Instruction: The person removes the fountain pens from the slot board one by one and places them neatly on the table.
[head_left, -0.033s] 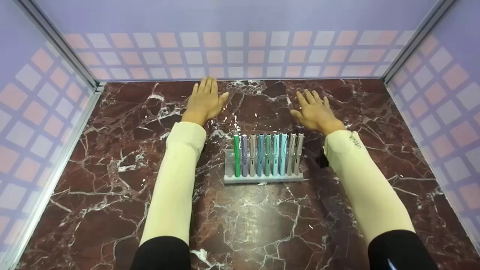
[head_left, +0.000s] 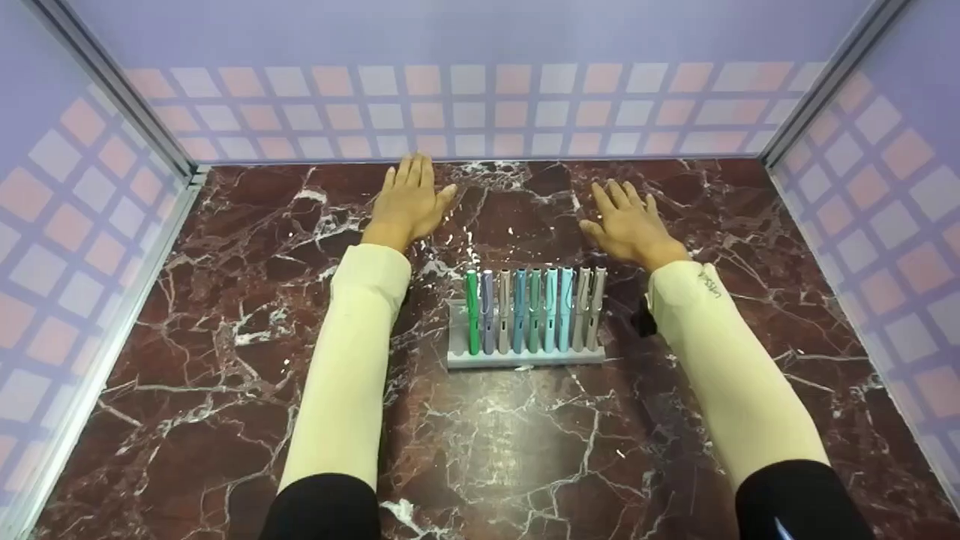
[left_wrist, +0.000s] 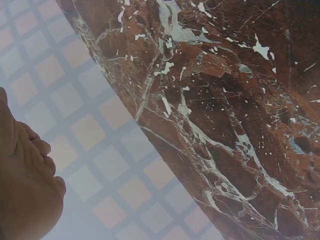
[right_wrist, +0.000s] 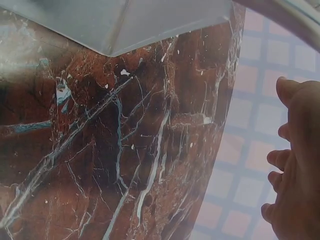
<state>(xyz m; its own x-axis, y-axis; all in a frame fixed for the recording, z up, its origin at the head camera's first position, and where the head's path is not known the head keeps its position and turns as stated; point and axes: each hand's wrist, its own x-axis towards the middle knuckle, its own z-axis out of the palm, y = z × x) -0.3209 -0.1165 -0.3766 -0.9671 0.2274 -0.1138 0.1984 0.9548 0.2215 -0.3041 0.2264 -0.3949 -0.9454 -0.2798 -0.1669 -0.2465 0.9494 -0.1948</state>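
My left hand [head_left: 407,201] is at the far side of the table, near the back wall, with straight fingers and the thumb apart. Opposite it, my right hand [head_left: 631,225] has its fingers extended too; neither holds anything. Between my forearms stands a grey pen stand [head_left: 525,360] with several capped pens in one upright row. At its left end is a green pen [head_left: 473,315], then a purple pen [head_left: 488,319]. Blue, teal and light blue pens [head_left: 565,315] follow, with taupe pens [head_left: 598,311] at the right end. Both hands are apart from the stand.
The dark red marbled table [head_left: 225,420] has white veins and small white flecks. A lilac back wall [head_left: 480,37] with pink and white squares closes the far edge, and similar panels rise at both sides. Under my right wrist is a small black object [head_left: 643,319].
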